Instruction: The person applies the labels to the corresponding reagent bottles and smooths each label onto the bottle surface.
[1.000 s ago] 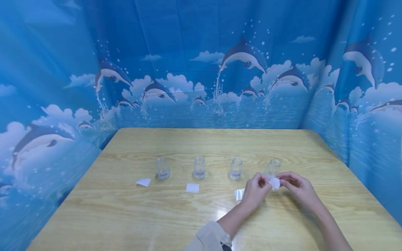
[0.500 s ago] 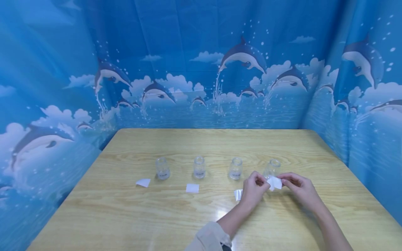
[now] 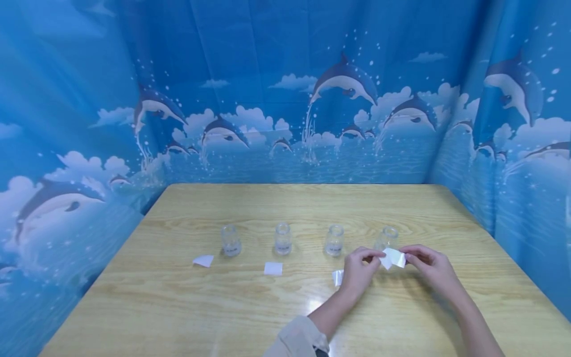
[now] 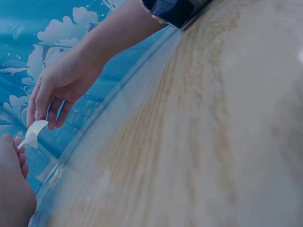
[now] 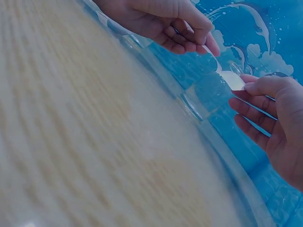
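Between both hands is a small white sticker [image 3: 396,258], bent in the middle, with a glossy face toward the right. My left hand [image 3: 360,271] pinches its left end between thumb and forefinger. The other end is pinched by my right hand [image 3: 430,271], its remaining fingers loosely bent in the right wrist view. The sticker [image 5: 232,80] is held up off the table there, stretching from hand to hand. Right behind it stands a clear glass bottle [image 3: 388,237], its lower part covered by the sticker and fingers in the head view.
Three more clear bottles, one at far left [image 3: 231,241], stand in a row on the wooden table [image 3: 178,307]. White paper pieces lie before them: a left one [image 3: 203,261], a middle one [image 3: 273,268], and a shiny one [image 3: 337,277] partly behind my left hand. Blue dolphin curtains [image 3: 267,74] surround the table.
My right hand has shifted slightly right and tilted its end of the sticker, so more of the sticker shows between the hands and its glossy side catches light.
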Action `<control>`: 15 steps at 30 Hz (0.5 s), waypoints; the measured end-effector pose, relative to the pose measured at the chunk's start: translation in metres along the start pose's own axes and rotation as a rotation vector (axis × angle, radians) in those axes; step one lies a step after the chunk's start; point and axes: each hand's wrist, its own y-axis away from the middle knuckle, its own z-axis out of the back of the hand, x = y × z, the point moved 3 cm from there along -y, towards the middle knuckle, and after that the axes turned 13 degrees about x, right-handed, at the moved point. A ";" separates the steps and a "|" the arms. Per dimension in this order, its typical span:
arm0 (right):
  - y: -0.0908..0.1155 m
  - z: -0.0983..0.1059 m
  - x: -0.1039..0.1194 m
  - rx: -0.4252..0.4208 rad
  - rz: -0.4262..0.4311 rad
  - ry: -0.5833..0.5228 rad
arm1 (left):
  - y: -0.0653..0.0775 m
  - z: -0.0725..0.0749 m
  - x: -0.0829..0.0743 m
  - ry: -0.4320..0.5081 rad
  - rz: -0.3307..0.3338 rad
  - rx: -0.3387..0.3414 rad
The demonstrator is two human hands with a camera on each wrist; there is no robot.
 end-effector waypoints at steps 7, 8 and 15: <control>0.005 0.014 -0.003 -0.051 -0.008 -0.021 | 0.001 0.000 -0.002 -0.019 0.004 -0.003; 0.006 0.016 -0.004 -0.062 -0.001 -0.035 | 0.001 0.000 -0.001 -0.027 0.004 0.006; 0.007 0.024 -0.008 -0.100 0.060 -0.097 | 0.001 -0.007 0.000 -0.378 -0.059 0.208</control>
